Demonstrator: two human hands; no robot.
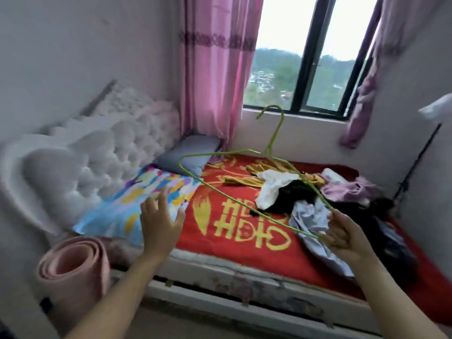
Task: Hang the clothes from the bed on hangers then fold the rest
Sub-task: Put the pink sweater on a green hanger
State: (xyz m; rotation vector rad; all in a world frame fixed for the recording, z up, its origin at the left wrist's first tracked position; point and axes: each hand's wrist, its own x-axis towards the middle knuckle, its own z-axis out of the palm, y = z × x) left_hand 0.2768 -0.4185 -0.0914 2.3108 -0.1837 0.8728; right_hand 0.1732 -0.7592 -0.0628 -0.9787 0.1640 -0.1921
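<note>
the right hand (pixel 342 234), at lower right of the frame, pinched one corner of a green wire hanger (pixel 221 183), which stretched up and left across the middle, its hook reaching toward the window sill (pixel 293 118). the left hand (pixel 160 221), lower centre-left, was spread wide and held nothing. the clothes pile (pixel 305 189) lay at centre right on the red blanket (pixel 232 231) of the bed: yellow, white, black, pale blue and lilac pieces. a pink rolled mat (pixel 73 272) stood at lower left.
</note>
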